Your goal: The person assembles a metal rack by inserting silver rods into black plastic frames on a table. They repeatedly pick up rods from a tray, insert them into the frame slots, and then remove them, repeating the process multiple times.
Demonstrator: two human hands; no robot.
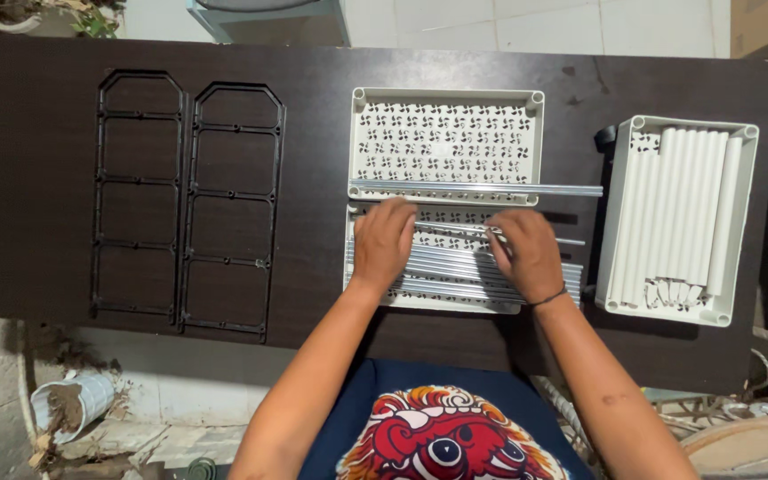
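Under both hands (pixel 384 242) (pixel 526 253): metal rods (pixel 455 267) on tray (pixel 437 304).

Two black arched frames (pixel 187 206) are seen lying side by side at the left of the dark tabletop (pixel 37 178). At upper centre, a perforated white tray (pixel 445 142) is laid flat. At the right, white tubes (pixel 679 213) are packed into another tray (pixel 743 222). A tipped bucket (pixel 73 404) is spotted lower left.

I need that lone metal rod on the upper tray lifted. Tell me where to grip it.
Grip the rod at its right end, coming from the right: that end juts past the upper tray's edge over bare table, so fingers can close around it.
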